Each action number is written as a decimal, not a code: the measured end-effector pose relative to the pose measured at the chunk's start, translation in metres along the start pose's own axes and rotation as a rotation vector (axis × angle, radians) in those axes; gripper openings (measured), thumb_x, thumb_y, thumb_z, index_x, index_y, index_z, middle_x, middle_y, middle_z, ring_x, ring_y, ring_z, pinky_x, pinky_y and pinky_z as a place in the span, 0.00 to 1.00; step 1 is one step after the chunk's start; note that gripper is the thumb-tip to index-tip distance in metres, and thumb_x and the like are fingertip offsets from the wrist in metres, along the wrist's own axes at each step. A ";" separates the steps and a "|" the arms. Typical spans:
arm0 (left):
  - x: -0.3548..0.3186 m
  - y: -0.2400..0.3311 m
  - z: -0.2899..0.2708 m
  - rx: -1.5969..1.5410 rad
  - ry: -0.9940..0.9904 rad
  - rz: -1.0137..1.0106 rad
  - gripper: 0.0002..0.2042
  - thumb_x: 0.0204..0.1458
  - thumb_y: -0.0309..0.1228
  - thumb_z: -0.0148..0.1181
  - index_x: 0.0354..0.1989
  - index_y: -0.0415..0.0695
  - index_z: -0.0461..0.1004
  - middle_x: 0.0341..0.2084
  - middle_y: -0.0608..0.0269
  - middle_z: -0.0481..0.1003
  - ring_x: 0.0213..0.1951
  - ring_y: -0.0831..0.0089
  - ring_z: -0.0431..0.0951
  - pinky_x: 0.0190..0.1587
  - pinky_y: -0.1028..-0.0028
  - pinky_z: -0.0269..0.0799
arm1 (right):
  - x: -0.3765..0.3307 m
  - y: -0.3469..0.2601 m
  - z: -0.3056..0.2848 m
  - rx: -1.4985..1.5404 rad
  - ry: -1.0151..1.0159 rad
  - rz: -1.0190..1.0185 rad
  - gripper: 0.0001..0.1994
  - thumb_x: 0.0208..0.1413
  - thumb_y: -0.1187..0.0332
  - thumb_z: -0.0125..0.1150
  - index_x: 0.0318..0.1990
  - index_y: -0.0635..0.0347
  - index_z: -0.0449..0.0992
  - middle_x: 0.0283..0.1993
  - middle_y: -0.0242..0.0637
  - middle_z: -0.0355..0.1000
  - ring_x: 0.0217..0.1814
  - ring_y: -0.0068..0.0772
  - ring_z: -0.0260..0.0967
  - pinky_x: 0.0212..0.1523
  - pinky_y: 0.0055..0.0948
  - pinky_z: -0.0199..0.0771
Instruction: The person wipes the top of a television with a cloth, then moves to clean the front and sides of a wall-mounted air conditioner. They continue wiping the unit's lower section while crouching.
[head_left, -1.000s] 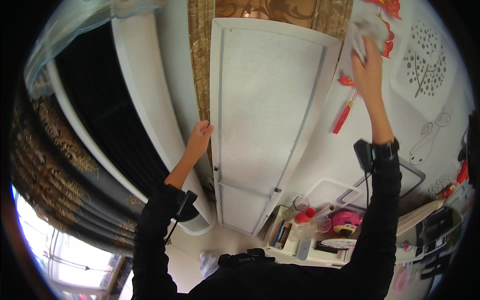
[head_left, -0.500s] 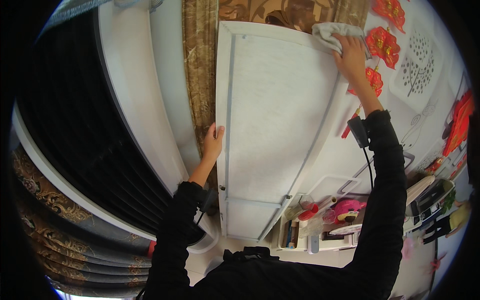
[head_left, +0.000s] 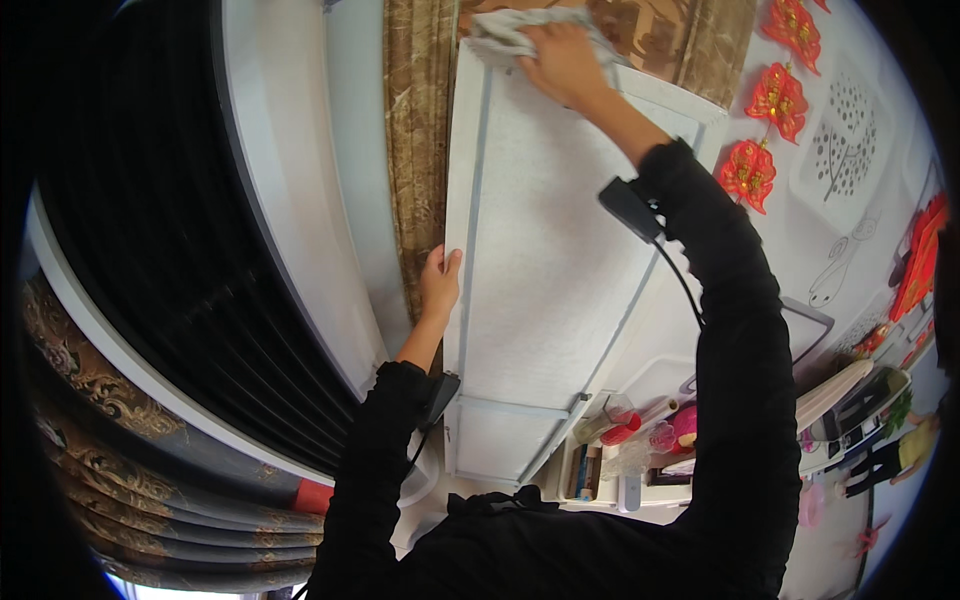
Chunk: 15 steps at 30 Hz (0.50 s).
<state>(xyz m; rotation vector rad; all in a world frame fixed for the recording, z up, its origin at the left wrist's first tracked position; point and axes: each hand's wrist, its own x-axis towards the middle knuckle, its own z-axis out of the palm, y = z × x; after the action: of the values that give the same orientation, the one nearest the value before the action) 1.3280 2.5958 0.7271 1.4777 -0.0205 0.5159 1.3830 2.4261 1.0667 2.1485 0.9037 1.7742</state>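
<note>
A tall white-framed door (head_left: 550,230) with a pale, frosted-looking panel stands in front of me. My left hand (head_left: 438,285) is closed on its left edge, about midway up, with some fingers hidden behind the frame. High up, my right hand (head_left: 568,62) presses a light grey cloth (head_left: 505,28) against the top left corner of the door. The cloth is bunched under the fingers and partly spills over the top edge. A small black device (head_left: 630,208) with a cable sits at my right wrist, and another (head_left: 438,400) at my left.
Brown marble-look trim (head_left: 418,130) runs along the door's left side. Further left are a black pleated surface (head_left: 200,260) and a patterned curtain (head_left: 150,490). Red hanging ornaments (head_left: 777,100) decorate the right wall. Below stands a shelf of small items (head_left: 625,465); a person (head_left: 890,455) is far right.
My right hand has swept the cloth leftward along the door's top edge, from the right corner to the left one. The left hand keeps its hold on the door edge.
</note>
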 end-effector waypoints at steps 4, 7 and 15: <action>0.002 0.006 -0.003 0.017 -0.013 -0.055 0.22 0.56 0.39 0.58 0.53 0.36 0.68 0.43 0.57 0.76 0.45 0.72 0.74 0.49 0.74 0.67 | 0.008 -0.035 0.017 0.090 0.055 0.005 0.23 0.48 0.62 0.59 0.54 0.52 0.69 0.51 0.44 0.67 0.55 0.45 0.62 0.55 0.43 0.59; 0.001 0.007 -0.002 0.022 0.028 -0.061 0.22 0.56 0.38 0.59 0.53 0.36 0.68 0.43 0.59 0.76 0.44 0.73 0.74 0.49 0.74 0.67 | -0.006 -0.043 0.018 0.118 0.165 -0.073 0.27 0.46 0.70 0.59 0.58 0.52 0.66 0.57 0.42 0.64 0.60 0.43 0.59 0.54 0.42 0.59; 0.003 0.002 0.001 -0.007 0.034 -0.054 0.19 0.55 0.38 0.59 0.49 0.38 0.70 0.36 0.60 0.77 0.36 0.75 0.74 0.41 0.75 0.69 | -0.125 -0.079 0.004 0.191 -0.198 -0.214 0.35 0.43 0.72 0.58 0.64 0.49 0.60 0.60 0.38 0.62 0.55 0.37 0.63 0.45 0.35 0.61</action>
<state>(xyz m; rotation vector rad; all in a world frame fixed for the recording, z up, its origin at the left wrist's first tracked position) 1.3303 2.5959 0.7305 1.4585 0.0443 0.4962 1.3506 2.4173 0.9232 2.1949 1.2401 1.3983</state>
